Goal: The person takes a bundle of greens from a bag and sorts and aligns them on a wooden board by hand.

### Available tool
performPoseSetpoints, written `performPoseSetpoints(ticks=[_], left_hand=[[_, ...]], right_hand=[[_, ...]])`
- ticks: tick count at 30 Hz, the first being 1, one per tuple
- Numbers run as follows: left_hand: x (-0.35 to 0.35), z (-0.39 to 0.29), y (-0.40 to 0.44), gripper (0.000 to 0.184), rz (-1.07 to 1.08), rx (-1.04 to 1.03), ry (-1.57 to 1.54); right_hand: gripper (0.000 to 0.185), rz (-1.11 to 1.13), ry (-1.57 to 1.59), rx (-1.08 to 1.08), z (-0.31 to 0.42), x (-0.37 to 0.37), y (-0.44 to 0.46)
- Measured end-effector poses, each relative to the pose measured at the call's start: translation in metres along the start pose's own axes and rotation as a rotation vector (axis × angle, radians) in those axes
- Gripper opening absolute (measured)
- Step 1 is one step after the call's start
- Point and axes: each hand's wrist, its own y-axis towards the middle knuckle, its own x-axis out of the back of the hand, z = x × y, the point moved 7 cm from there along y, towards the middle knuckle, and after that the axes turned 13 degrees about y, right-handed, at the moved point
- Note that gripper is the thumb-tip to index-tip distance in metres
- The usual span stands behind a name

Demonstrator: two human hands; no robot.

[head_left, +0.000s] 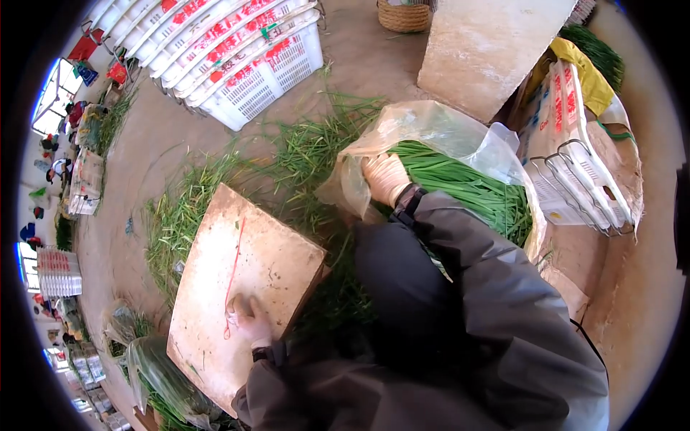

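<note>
On a pale, dirt-specked board (215,287), my left hand (249,321) rests near the lower end of a thin red string (238,262), fingers partly bent; whether the string is between them is too small to tell. My right hand (386,177) wears a pale glove and is at the left edge of a clear plastic sheet (424,115), beside a pile of long green leafy stalks (467,183). Its fingertips are hidden at the plastic and the stalks.
White crates (251,79) with red markings are stacked at the upper left. Loose green stalks (194,208) litter the floor around the board. More crates (568,151) stand at the right, near a second board (489,54). Plastic-wrapped greens (172,381) lie at the lower left.
</note>
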Motion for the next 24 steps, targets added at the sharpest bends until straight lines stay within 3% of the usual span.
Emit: performPoseSetpoints(ticks=[2,5,9,10,12,14,15,22,23,24], left_hand=[[0.000,0.000,0.000,0.028,-0.008,-0.005,-0.007],[-0.003,0.004,-0.001,0.028,-0.014,-0.012,-0.015],[-0.004,0.007,-0.003,0.029,-0.012,-0.008,-0.020],[-0.003,0.007,-0.003,0.030,-0.012,-0.002,-0.015],[-0.001,0.006,-0.001,0.029,-0.013,0.005,-0.009],[0.000,0.006,-0.001,0.029,-0.015,0.013,-0.020],[-0.001,0.006,0.000,0.029,-0.017,0.017,-0.034],[-0.002,0.008,0.001,0.028,-0.028,0.025,-0.031],[-0.002,0.008,0.000,0.027,-0.025,0.025,-0.033],[-0.002,0.008,0.001,0.026,-0.023,0.026,-0.036]], right_hand=[[0.045,-0.115,0.037,0.069,0.002,0.004,-0.005],[0.054,0.013,0.168,0.099,-0.007,0.012,0.000],[0.065,0.419,0.578,0.163,-0.042,0.036,0.029],[0.062,0.431,0.645,0.171,-0.054,0.037,0.037],[0.054,0.392,0.605,0.272,-0.074,0.025,0.061],[0.043,0.405,0.420,0.148,-0.067,0.058,0.071],[0.041,0.298,0.312,0.193,-0.060,0.065,0.079],[0.043,0.424,0.383,0.321,0.003,0.098,0.103],[0.046,0.339,0.485,0.351,-0.007,0.084,0.106],[0.051,0.416,0.394,0.284,-0.006,0.094,0.098]])
